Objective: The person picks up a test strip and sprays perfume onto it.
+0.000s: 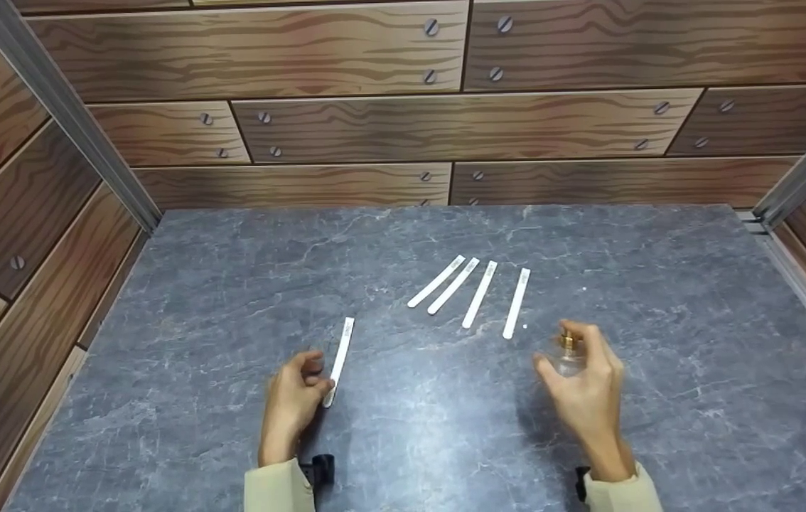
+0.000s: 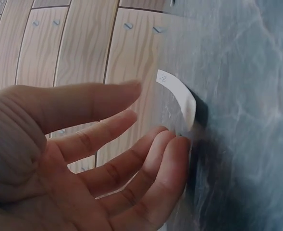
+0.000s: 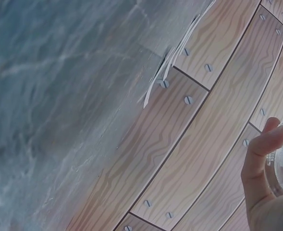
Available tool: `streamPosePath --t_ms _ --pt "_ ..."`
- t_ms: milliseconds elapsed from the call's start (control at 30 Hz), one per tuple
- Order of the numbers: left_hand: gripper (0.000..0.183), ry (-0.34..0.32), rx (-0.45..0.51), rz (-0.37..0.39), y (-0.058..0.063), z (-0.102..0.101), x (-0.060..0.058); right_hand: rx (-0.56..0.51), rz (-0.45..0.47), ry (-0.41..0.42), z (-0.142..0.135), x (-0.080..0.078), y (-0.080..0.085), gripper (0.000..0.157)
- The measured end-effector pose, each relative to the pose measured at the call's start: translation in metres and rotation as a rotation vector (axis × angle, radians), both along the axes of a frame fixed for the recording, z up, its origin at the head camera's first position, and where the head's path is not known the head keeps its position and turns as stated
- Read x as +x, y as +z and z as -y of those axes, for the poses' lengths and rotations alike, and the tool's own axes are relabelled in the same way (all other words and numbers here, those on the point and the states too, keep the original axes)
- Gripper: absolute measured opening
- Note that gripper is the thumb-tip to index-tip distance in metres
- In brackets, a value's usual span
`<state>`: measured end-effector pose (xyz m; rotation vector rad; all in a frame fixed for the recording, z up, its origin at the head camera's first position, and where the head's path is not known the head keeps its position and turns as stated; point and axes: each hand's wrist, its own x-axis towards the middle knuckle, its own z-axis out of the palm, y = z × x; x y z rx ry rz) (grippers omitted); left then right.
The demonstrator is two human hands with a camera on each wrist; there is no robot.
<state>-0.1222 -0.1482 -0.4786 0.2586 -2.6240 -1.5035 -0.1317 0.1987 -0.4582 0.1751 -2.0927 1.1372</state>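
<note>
My left hand [image 1: 294, 392] is beside a single white paper strip [image 1: 342, 352] on the grey tabletop. In the left wrist view the thumb stands apart from the loosely bent fingers [image 2: 172, 163], whose tips are right by the strip's near end. On the right, my right hand [image 1: 591, 380] grips a small clear glass perfume bottle [image 1: 571, 365] with a gold spray top, the index finger up at that top. Part of the bottle is hidden behind the hand; the right wrist view catches only its edge. Printed marks show at the strip's far end.
Several more white paper strips [image 1: 479, 294] lie slanted and spread out in the middle of the grey marbled table [image 1: 232, 284]. Wood-patterned panels [image 1: 346, 128] wall the back and sides, with metal posts [image 1: 83, 107] at the corners.
</note>
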Motion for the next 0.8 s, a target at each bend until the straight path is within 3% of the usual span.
streamPosePath --t_ms 300,800 --pt "0.054 0.014 -0.087 0.073 -0.001 -0.006 -0.004 0.019 0.0 -0.006 0.0 0.0 -0.001 0.048" --pt "0.048 0.022 -0.243 -0.051 -0.009 -0.012 -0.005 0.013 -0.016 0.006 -0.001 -0.001 -0.002 0.048"
